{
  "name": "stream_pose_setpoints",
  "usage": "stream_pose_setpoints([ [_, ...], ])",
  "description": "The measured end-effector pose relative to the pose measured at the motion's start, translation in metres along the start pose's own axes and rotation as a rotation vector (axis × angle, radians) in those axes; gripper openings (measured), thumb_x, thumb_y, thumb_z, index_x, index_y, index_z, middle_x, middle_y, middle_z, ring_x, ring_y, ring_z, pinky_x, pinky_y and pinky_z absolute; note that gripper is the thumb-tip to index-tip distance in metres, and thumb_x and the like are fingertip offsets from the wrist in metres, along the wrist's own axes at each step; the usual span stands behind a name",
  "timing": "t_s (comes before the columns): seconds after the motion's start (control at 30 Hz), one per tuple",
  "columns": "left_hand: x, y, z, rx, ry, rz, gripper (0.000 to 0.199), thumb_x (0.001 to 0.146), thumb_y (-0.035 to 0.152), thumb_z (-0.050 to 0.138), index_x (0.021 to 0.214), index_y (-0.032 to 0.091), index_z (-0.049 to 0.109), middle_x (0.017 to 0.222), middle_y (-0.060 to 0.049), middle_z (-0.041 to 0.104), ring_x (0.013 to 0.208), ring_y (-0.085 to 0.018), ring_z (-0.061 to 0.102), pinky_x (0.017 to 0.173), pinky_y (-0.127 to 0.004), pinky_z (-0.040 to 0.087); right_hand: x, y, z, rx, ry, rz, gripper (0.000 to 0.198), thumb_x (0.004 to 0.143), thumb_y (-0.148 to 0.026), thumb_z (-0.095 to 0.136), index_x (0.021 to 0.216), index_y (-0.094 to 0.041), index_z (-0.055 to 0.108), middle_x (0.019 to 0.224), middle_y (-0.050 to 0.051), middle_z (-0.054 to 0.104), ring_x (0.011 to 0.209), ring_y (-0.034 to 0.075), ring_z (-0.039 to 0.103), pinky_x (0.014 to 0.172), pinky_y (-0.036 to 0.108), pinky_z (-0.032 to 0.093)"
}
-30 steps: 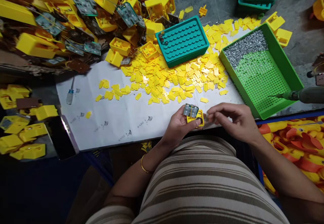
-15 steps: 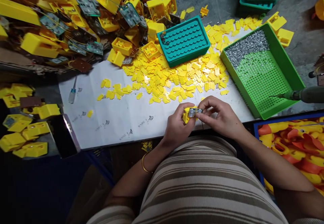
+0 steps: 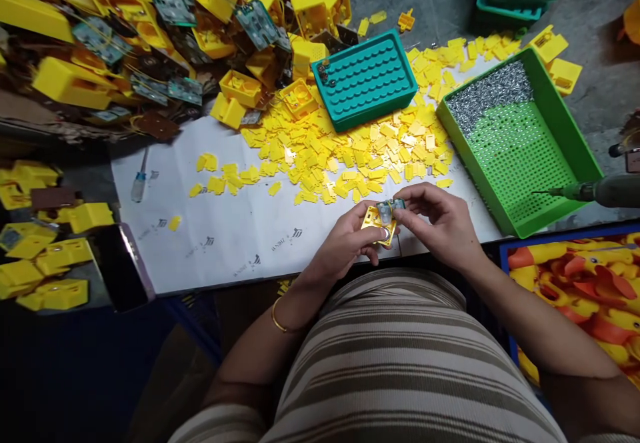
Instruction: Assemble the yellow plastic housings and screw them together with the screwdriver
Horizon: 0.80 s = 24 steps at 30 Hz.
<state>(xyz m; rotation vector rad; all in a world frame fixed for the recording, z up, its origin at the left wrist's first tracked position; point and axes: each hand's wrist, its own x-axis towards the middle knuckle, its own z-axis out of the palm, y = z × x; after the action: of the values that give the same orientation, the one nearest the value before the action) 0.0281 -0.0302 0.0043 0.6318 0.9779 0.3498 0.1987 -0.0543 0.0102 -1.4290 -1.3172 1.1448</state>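
Yellow housing (image 3: 371, 219) and circuit board (image 3: 385, 213) have turned since half a second ago: the housing now shows its open face, and the board leans across its upper right corner. Both appear, in this view, at the near edge of the white sheet (image 3: 200, 256). Left hand (image 3: 345, 239): closed around the housing, thumb across the open face beside a round metal part (image 3: 385, 233). Right hand (image 3: 445, 224): a narrow pinch, thumb and fingers on the board's right end. Any wire joining the two is too small to make out; if one exists, a hard pull on the board could strain it. The thumb's pressure could shift the round part, and a loosened grip could drop the pieces over the near edge. Beyond, loose yellow pieces (image 3: 325, 156) lie scattered, among which a dropped yellow part would be hard to find.
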Motion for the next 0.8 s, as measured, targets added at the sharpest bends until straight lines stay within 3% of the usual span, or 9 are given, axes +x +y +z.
stream_pose_setpoints([
  [0.13, 0.000, 0.005, 0.007, -0.014, 0.037, 0.017, 0.035, 0.069, 0.021, 0.065, 0.101, 0.021, 0.051, 0.079, 0.003, 0.056, 0.057, -0.010, 0.060, 0.037, -0.016, 0.044, -0.002, -0.002, 0.001, -0.219, 0.027, -0.275, 0.009, 0.086, -0.022, 0.062, 0.095, -0.021, 0.064, 0.086, 0.003, 0.067, 0.079, 0.015, 0.063, 0.072, 0.029, 0.055],
  [0.3, 0.003, 0.005, 0.018, 0.019, 0.158, 0.114, 0.038, 0.069, 0.024, 0.068, 0.101, 0.020, 0.048, 0.078, 0.004, 0.057, 0.053, -0.009, 0.060, 0.038, -0.016, 0.045, -0.002, 0.001, 0.006, -0.093, 0.140, -0.096, 0.012, 0.085, -0.027, 0.064, 0.091, -0.021, 0.056, 0.078, 0.000, 0.063, 0.063, 0.012, 0.062, 0.057, 0.024, 0.054],
  [0.43, 0.007, 0.004, 0.018, 0.002, 0.087, 0.058, 0.038, 0.069, 0.026, 0.070, 0.099, 0.019, 0.049, 0.074, 0.004, 0.057, 0.048, -0.008, 0.057, 0.038, -0.016, 0.043, -0.005, 0.004, 0.009, -0.345, 0.105, -0.346, 0.007, 0.086, -0.018, 0.061, 0.089, -0.022, 0.056, 0.081, 0.001, 0.064, 0.072, 0.013, 0.062, 0.065, 0.025, 0.052],
  [0.5, 0.009, 0.002, 0.017, 0.064, 0.124, 0.089, 0.037, 0.070, 0.026, 0.069, 0.099, 0.019, 0.048, 0.073, 0.004, 0.058, 0.048, -0.008, 0.057, 0.039, -0.017, 0.045, -0.003, 0.005, 0.011, -0.344, 0.111, -0.294, 0.008, 0.085, -0.018, 0.061, 0.089, -0.021, 0.054, 0.080, 0.000, 0.062, 0.068, 0.012, 0.060, 0.062, 0.024, 0.050],
  [0.6, 0.013, -0.001, 0.013, 0.165, 0.177, 0.125, 0.037, 0.073, 0.028, 0.066, 0.104, 0.020, 0.047, 0.074, 0.004, 0.059, 0.051, -0.009, 0.060, 0.043, -0.019, 0.048, 0.005, 0.007, 0.007, -0.223, 0.111, -0.092, 0.013, 0.083, -0.024, 0.064, 0.089, -0.021, 0.053, 0.076, -0.001, 0.058, 0.061, 0.011, 0.055, 0.056, 0.023, 0.047],
  [0.7, 0.014, -0.002, 0.005, 0.316, 0.192, 0.143, 0.036, 0.075, 0.024, 0.063, 0.108, 0.022, 0.048, 0.074, 0.003, 0.060, 0.053, -0.010, 0.061, 0.046, -0.019, 0.048, 0.019, 0.005, -0.008, -0.127, -0.071, 0.055, 0.016, 0.080, -0.028, 0.065, 0.087, -0.019, 0.054, 0.069, -0.002, 0.056, 0.057, 0.010, 0.053, 0.052, 0.022, 0.043],
  [0.8, 0.014, 0.000, -0.004, 0.483, 0.184, 0.154, 0.035, 0.075, 0.021, 0.061, 0.108, 0.022, 0.052, 0.073, 0.003, 0.060, 0.054, -0.009, 0.060, 0.049, -0.019, 0.049, 0.032, -0.001, -0.028, -0.226, -0.285, 0.117, 0.014, 0.079, -0.027, 0.064, 0.088, -0.017, 0.059, 0.067, -0.001, 0.059, 0.054, 0.010, 0.052, 0.050, 0.022, 0.038],
])
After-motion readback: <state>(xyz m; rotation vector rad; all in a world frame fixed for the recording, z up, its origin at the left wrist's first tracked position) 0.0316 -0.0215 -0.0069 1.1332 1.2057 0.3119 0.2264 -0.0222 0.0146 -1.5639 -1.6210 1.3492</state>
